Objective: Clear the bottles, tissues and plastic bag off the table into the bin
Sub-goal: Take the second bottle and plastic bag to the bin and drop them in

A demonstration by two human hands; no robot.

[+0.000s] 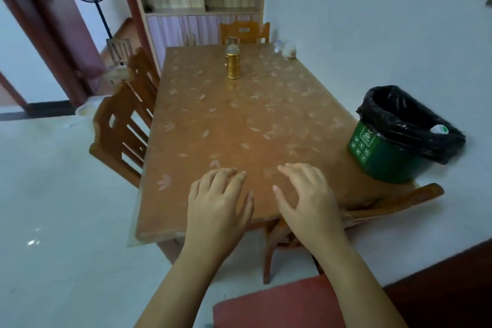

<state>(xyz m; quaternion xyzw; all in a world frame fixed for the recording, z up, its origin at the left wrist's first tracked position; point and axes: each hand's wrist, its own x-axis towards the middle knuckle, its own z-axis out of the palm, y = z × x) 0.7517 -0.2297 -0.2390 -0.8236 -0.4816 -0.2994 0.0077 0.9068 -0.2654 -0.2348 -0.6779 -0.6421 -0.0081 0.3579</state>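
Both hands were positioned palm-down over the near end of the table [239, 125], side by side and apart from each other. The left hand [218, 202] was released, fingers loosely extended and holding nothing; the right hand [308, 200] was likewise released, fingers slightly spread and holding nothing. Whether the fingertips contacted the surface could not be determined. The green bin [383, 154], lined with a black bag, stood on the floor just beside the table's right edge, near the right hand; a small white-and-green item [440, 129] was visible at its rim, too small to identify. A gold lantern [233, 65] stood upright toward the far end of the table. At the far right corner lay a small pale object [288, 50], blurred and not identifiable. Wooden chairs [125, 138] stood along the left side, and another chair [243, 32] at the far end.
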